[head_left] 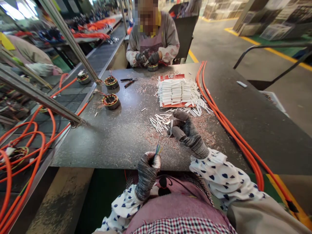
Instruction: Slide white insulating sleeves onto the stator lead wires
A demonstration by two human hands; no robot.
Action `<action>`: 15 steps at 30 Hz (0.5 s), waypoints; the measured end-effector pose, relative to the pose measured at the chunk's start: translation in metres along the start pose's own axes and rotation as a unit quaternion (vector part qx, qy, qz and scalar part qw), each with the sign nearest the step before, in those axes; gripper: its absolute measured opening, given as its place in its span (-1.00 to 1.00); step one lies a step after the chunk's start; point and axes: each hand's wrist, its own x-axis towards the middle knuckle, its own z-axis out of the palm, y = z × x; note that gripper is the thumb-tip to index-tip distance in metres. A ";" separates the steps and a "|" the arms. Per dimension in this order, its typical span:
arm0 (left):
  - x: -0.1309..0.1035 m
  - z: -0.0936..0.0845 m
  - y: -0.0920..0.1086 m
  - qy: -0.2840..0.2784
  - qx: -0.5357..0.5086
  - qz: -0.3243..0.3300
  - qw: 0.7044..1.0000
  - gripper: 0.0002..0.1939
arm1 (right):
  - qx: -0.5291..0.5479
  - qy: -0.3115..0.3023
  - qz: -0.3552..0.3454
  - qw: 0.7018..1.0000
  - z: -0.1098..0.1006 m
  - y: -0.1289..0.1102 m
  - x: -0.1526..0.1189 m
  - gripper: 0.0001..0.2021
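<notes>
My left hand [149, 170], in a grey knitted glove, is closed round a bundle of thin wires [158, 149] at the table's near edge. Blue, green-yellow and other strands stick up from the fist, with bare ends at the top. My right hand [186, 130], gloved too, pinches a small white sleeve [171, 126] above and to the right of the wires. Loose white sleeves [158, 123] lie just beyond its fingertips. Behind them, a larger pile of white sleeves [174, 91] rests on a red sheet [167, 105].
Orange cables [219, 113] run down the table's right side. Two wound motor stators [111, 101] and dark pliers [129, 82] lie at the left. Copper scraps litter the metal table [107, 143]. A co-worker [152, 39] handles another stator opposite. A metal post [70, 35] stands at left.
</notes>
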 end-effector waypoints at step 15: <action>-0.002 0.009 -0.001 -0.050 -0.219 -0.133 0.965 -0.63 | -0.010 -0.045 0.041 0.998 0.017 0.036 -0.051 -0.46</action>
